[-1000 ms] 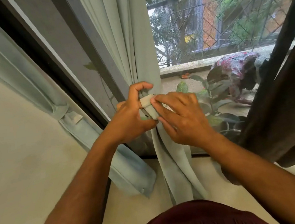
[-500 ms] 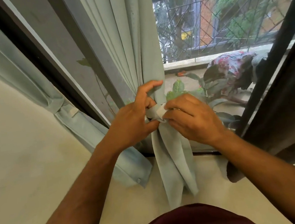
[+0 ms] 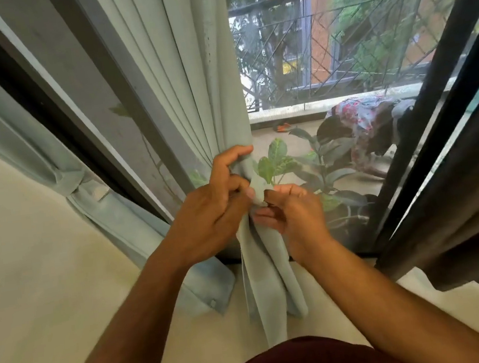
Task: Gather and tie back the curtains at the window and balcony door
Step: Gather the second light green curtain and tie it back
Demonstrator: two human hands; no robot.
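Observation:
A pale blue-green curtain [image 3: 198, 74] hangs gathered into a bundle in front of the balcony door glass. Its tieback strap [image 3: 255, 187] wraps the bundle at hand height. My left hand [image 3: 217, 211] grips the gathered curtain and pinches the strap from the left, index finger hooked over the top. My right hand [image 3: 294, 217] pinches the strap's end from the right, fingers curled under it. Below the hands the curtain's tail [image 3: 270, 286] falls to the floor. A second matching curtain [image 3: 65, 175] on the left is tied with its own strap [image 3: 74, 183].
A dark brown curtain [image 3: 462, 214] hangs at the right beside the black door frame [image 3: 433, 103]. Outside the glass stand leafy potted plants [image 3: 306, 170], a floral cloth [image 3: 370, 123] and a metal railing. A cream wall [image 3: 16, 269] fills the left.
Both hands have dropped slightly on the bundle. My right hand has turned from lying over the strap to pinching its end from the right, and the strap's white end no longer shows.

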